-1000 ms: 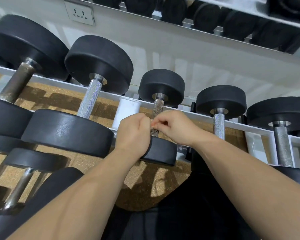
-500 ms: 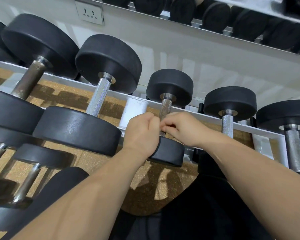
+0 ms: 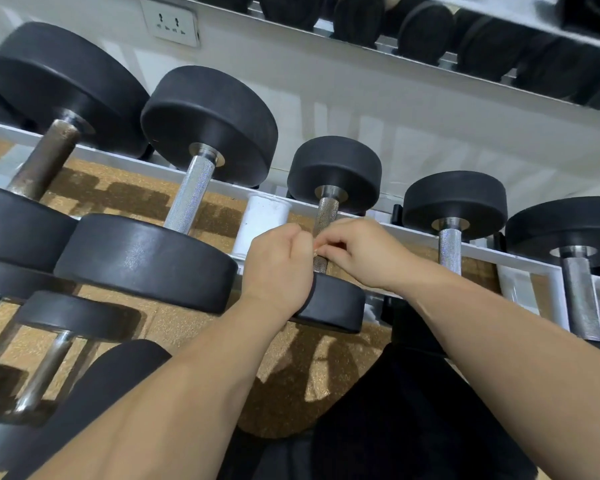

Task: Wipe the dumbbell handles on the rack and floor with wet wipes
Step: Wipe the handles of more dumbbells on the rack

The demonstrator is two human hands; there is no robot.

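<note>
Dumbbell handle [image 3: 326, 216] (knurled metal) between two curled hands [image 3: 278, 261] [image 3: 364, 254].

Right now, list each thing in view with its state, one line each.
Small dumbbell, lying on the rack, both hands at its handle.
Left hand, fingers curled beside the handle; what it holds is hidden.
Right hand, fingertips pinched together at the handle; what they pinch is unclear.
Rusty-handled dumbbell, racked, untouched.
Silver-handled dumbbell, racked, untouched.
Wall socket, nothing plugged in.
</note>
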